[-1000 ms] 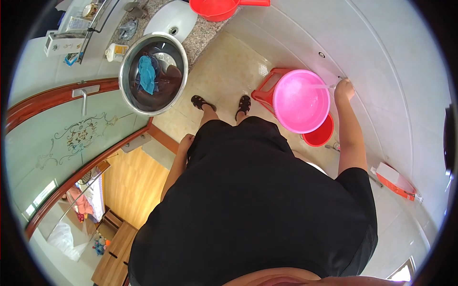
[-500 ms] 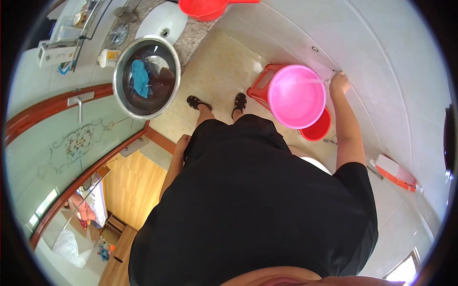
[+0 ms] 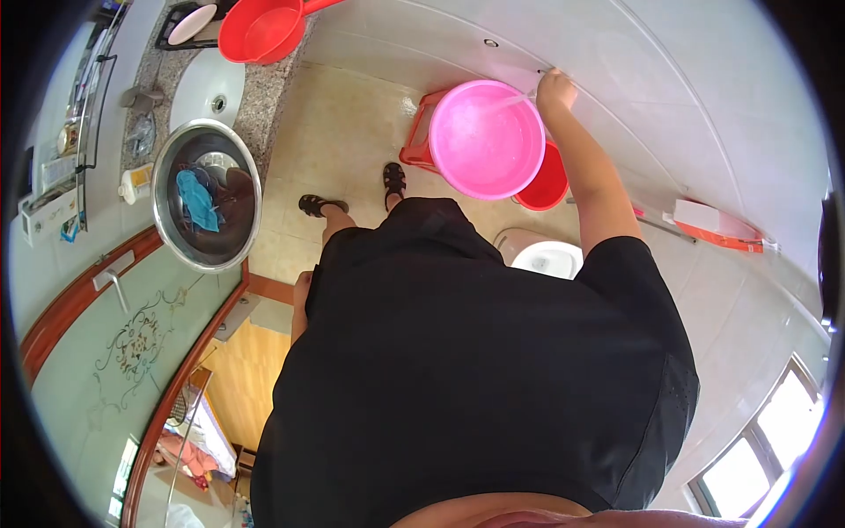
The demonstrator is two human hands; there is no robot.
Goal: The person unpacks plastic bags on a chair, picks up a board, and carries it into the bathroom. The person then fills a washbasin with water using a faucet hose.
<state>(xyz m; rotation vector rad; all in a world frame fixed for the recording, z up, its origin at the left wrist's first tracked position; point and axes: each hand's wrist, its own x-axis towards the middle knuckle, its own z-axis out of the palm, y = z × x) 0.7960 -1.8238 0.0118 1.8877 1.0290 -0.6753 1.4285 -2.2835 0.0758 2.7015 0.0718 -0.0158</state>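
My right hand [image 3: 556, 90] is at the tiled wall, closed around what looks like a tap, which the fingers mostly hide. From beside it a stream of water [image 3: 509, 104] falls into a pink basin [image 3: 488, 180]. Water stands in the basin, which rests on a red plastic stool [image 3: 418, 141]. Beside and partly beneath the basin stands a red bucket [image 3: 547, 180]. My left hand [image 3: 303, 289] hangs by my left thigh, partly hidden by my black clothes; its fingers cannot be made out.
A steel basin [image 3: 163, 216] holding a blue cloth [image 3: 198, 202] and dark water stands by the washbasin [image 3: 198, 101]. A red dipper [image 3: 262, 35] lies on the stone counter [image 3: 264, 92]. Behind my right side is a toilet [image 3: 546, 260]. At left is a glass door [image 3: 145, 339].
The view has shifted, so the basins and wall appear further left and more of the toilet and window shows. My right hand stays at the wall and the water keeps running.
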